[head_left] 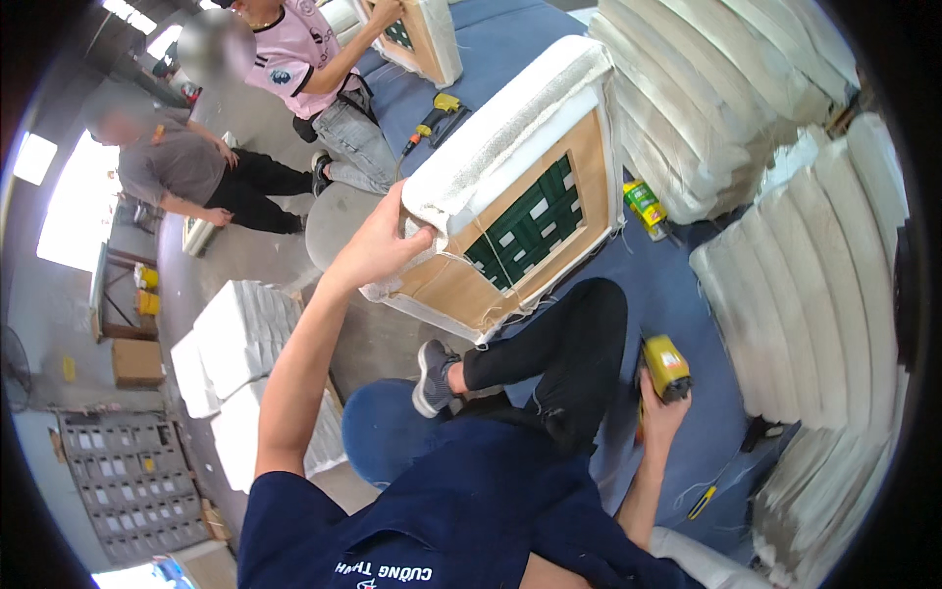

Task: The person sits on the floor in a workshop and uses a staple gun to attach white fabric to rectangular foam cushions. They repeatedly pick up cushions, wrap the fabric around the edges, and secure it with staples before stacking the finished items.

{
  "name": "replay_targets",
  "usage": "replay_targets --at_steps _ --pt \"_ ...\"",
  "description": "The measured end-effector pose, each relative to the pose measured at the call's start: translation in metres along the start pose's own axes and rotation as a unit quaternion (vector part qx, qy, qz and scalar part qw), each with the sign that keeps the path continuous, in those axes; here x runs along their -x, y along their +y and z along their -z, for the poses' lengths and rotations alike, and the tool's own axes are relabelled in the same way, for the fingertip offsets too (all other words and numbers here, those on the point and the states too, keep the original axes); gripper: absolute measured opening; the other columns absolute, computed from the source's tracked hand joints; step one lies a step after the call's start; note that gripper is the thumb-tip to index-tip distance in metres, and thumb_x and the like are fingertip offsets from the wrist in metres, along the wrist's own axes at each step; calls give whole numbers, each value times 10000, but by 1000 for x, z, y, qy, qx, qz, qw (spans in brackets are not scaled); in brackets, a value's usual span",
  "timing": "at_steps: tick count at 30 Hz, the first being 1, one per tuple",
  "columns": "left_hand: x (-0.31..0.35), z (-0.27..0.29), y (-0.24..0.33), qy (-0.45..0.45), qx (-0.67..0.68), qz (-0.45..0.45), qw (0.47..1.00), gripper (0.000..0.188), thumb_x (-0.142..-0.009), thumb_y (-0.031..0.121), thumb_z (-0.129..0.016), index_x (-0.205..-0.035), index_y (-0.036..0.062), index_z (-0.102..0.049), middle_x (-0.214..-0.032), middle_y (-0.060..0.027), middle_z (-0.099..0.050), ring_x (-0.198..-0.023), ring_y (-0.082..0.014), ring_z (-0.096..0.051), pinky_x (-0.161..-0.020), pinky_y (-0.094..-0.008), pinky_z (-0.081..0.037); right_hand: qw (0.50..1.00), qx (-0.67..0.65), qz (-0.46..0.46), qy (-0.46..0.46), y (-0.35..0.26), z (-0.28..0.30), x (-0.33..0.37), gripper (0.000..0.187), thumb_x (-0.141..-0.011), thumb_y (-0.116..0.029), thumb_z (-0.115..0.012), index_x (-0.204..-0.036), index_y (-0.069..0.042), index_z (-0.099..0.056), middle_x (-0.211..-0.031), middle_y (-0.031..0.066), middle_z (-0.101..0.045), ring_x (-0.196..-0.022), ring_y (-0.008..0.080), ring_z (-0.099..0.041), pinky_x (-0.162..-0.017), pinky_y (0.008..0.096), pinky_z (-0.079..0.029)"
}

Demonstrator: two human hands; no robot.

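A seat panel covered in whitish fabric [510, 137] stands tilted on edge on the blue work surface, its underside facing me. That side shows a tan wooden frame with dark green woven webbing [530, 226] in the middle. Loose threads hang across it. My left hand [385, 239] grips the panel's near left corner, fingers behind and thumb over the folded fabric. Low on the right, my right hand [662, 414] is wrapped around a yellow staple gun [667, 367], apart from the panel. Part of the gun's grip is hidden by the hand.
Tall stacks of pale padded panels [795, 314] line the right side. A yellow-green bottle [645, 204], a cutter knife [702, 503] and another yellow power tool [435, 122] lie on the blue surface. Two people are at the far left; one handles another panel [432, 44]. A blue stool [383, 432] stands near me.
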State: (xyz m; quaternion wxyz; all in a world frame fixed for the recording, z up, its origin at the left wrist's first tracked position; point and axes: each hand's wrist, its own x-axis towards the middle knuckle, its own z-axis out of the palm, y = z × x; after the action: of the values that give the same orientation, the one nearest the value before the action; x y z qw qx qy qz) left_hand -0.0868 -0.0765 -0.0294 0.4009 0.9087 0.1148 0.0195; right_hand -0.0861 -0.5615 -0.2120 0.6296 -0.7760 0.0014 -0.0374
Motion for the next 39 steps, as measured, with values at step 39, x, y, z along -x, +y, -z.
replay_targets --at_steps 39 --pt "41 -23 -30 237 508 -149 815 126 -1117 197 -579 -1221 127 -565 -1455 -249 -657 -1491 -422 -538 -1256 -554 -396 910 397 -115 -8 144 69 29 696 -913 -270 -816 -1532 -60 -576 -1334 273 -737 -1238 479 -695 -1043 522 -553"
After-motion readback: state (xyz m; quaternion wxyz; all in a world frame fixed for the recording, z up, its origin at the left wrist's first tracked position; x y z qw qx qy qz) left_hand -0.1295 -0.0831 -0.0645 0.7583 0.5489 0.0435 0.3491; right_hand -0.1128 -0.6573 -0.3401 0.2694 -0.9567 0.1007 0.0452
